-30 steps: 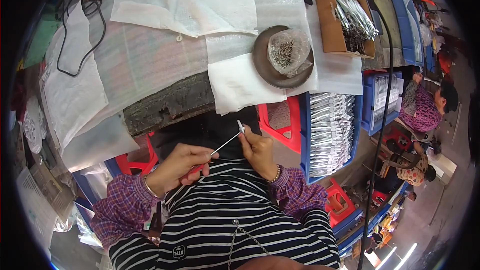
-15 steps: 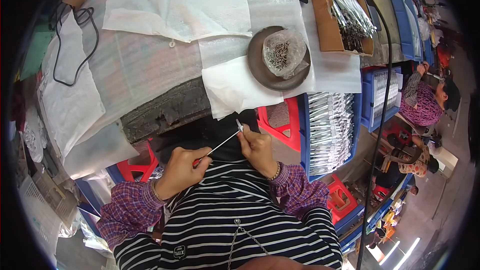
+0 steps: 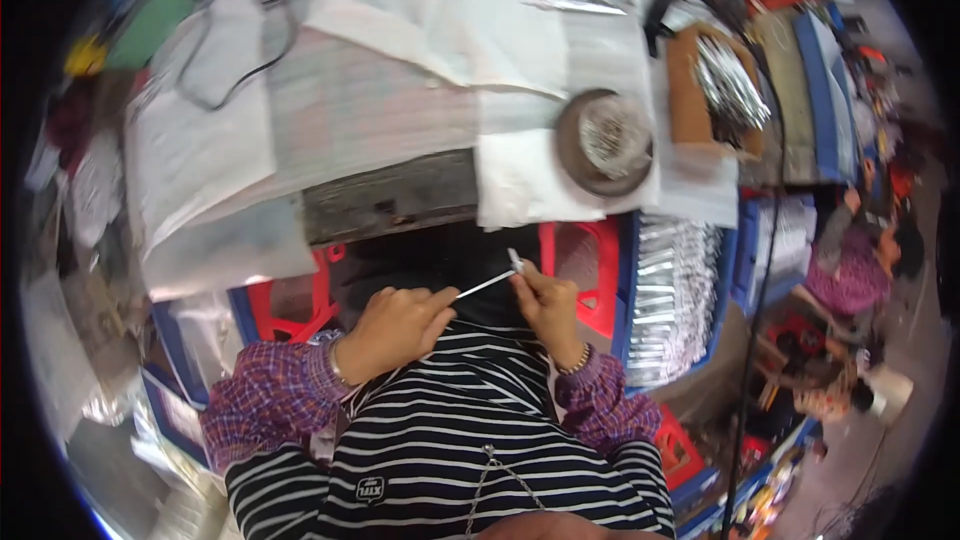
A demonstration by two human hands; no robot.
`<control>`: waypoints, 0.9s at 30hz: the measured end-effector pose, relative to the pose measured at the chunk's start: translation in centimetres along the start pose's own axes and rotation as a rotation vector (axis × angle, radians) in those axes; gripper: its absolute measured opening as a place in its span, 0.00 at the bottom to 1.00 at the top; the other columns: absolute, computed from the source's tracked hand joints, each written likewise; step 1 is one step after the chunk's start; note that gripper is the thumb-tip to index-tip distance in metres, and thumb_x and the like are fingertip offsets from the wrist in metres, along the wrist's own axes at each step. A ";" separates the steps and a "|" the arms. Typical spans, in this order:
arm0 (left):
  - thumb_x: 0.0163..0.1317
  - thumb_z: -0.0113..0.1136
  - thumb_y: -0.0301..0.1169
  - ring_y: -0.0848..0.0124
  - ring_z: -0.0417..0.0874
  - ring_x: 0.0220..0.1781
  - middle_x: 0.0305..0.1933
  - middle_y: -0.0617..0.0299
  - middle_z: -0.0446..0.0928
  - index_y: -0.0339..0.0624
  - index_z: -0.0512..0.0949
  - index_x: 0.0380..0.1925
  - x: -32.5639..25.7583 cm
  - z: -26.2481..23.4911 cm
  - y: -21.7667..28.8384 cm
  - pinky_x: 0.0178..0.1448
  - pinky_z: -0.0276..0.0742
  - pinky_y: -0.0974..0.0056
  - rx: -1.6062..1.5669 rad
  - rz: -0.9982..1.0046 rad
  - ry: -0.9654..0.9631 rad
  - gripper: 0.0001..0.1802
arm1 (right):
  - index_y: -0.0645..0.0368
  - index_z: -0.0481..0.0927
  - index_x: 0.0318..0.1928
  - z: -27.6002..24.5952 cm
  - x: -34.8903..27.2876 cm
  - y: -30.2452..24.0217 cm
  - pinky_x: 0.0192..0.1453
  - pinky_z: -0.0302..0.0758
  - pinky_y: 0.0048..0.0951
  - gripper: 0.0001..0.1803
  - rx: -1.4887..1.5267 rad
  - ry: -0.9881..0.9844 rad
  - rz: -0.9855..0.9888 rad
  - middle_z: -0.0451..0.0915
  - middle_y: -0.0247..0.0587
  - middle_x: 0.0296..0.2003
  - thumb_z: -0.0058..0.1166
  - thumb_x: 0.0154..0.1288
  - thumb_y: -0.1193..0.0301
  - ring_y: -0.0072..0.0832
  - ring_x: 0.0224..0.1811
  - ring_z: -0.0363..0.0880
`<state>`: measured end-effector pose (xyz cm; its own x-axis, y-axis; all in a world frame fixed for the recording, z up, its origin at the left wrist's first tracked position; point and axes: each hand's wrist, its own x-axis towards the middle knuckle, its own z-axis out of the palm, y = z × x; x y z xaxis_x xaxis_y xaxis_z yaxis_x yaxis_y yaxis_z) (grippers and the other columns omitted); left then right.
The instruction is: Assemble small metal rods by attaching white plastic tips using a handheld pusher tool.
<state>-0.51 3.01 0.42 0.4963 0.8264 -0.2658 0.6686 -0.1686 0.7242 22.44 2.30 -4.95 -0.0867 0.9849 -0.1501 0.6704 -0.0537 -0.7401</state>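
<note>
My left hand (image 3: 395, 333) is closed round the handle of a screwdriver (image 3: 484, 285), whose thin bright shaft slants up to the right. Its handle is hidden inside the fist. In my right hand (image 3: 552, 312), thumb and fingers pinch a small white and silver metal part (image 3: 515, 259). The shaft's tip meets this part at the fingertips; blur hides the exact contact. Both hands hover over my lap, just in front of the table's edge. Beyond them on the table, a clear plastic bag (image 3: 613, 136) of small metal pieces lies in a round brown dish (image 3: 572, 145).
A blue crate (image 3: 724, 312) of silver parts stands to my right, beside a red stool (image 3: 598, 285). At the back right is a cardboard box (image 3: 689, 125) of similar parts. A black cable (image 3: 757, 300) hangs down the right side. White sheets (image 3: 400, 15) cover the table.
The view has shifted, so the table and dish appear farther right, with blur. My hands still hold the screwdriver and part; the screwdriver's red handle, glimpsed before, is now covered.
</note>
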 end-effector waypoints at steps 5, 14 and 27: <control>0.55 0.60 0.36 0.59 0.79 0.27 0.30 0.59 0.77 0.43 0.77 0.38 -2.2 -0.3 -1.2 0.29 0.74 0.60 -0.144 0.021 0.141 0.13 | 0.65 0.79 0.48 -1.4 0.0 -1.2 0.28 0.72 0.15 0.13 0.553 -0.114 0.347 0.80 0.33 0.26 0.53 0.63 0.75 0.13 0.24 0.74; 0.55 0.59 0.21 0.84 0.68 0.25 0.27 0.71 0.71 0.38 0.74 0.32 -13.8 -0.6 -8.3 0.27 0.63 0.78 -0.812 -0.530 1.212 0.06 | 0.66 0.74 0.55 0.7 0.8 -2.1 0.34 0.72 0.18 0.18 0.730 -0.366 0.252 0.80 0.39 0.34 0.51 0.64 0.78 0.18 0.29 0.74; 0.43 0.65 0.29 0.63 0.77 0.29 0.38 0.57 0.80 0.47 0.79 0.44 -27.7 1.4 -21.6 0.36 0.73 0.62 0.142 -1.151 1.035 0.22 | 0.66 0.74 0.54 1.9 0.8 -2.7 0.35 0.74 0.17 0.18 0.653 -0.515 0.188 0.80 0.38 0.34 0.50 0.64 0.80 0.17 0.29 0.75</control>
<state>-27.96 -16.95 -8.74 -0.8484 0.5282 -0.0333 0.4817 0.7966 0.3652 19.15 2.87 -4.35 -0.4467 0.7608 -0.4708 0.1614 -0.4490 -0.8788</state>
